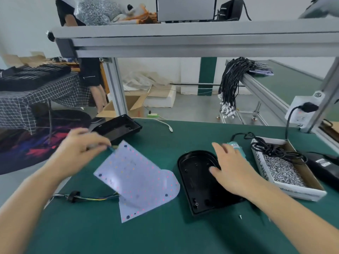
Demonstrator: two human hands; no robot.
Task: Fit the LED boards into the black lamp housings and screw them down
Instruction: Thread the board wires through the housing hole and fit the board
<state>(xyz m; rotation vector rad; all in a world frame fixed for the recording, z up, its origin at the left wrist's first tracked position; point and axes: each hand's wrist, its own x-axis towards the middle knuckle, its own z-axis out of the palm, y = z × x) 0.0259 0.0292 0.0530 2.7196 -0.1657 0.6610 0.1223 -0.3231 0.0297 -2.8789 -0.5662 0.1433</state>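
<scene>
left hand (80,149) pinches white LED board (135,182) by its far corner, tilted up off green counter (146,235), likely carrying it over | right hand (233,169) fingers spread, steadying black plastic lamp housing (200,189) mid-counter | second black housing (119,128) waits at far-left edge | cardboard box of screws (286,171) by right edge, within reach

Landmark: black housing (200,182) under my right hand (233,169). Left of it, two white LED boards (135,178) overlap on the green mat (165,233), their wire harness (82,197) trailing further left. Right of it, teal screwdriver (236,147) touching, then the screw box (288,173) with a black cable piled on it, so that side is blocked. Nearer me than the housing: open mat, one loose screw (240,216). Beyond it: bare mat up to a white cable (163,123); second housing (117,128) far-left.
</scene>
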